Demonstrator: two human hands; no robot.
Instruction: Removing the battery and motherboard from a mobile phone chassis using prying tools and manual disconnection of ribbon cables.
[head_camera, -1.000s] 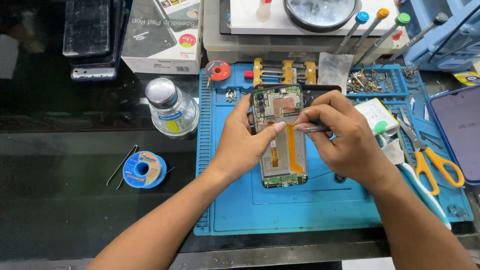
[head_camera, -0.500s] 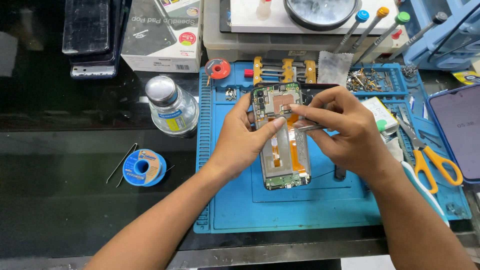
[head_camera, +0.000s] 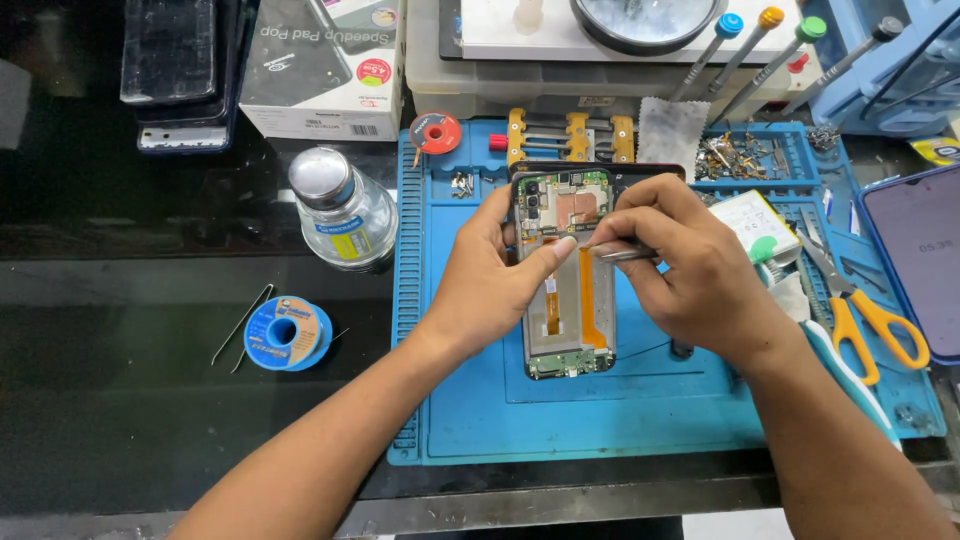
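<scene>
1. On the blue mat (head_camera: 480, 420), left: solder spool (head_camera: 288, 333) and glass bottle (head_camera: 343, 211) unmoved.
2. Left hand (head_camera: 495, 285) stays curled on the opened phone (head_camera: 566, 275), thumb pressing.
3. Right hand (head_camera: 690, 270) keeps pinching tweezers (head_camera: 622, 253), tip shifted slightly higher.

Two bare forearms enter from the lower edge, no sleeves, gloves, rings or watch in view. The left hand (head_camera: 490, 285) and right hand (head_camera: 695, 270) show short, trimmed fingernails, the thumbnails plain and unpainted.
</scene>
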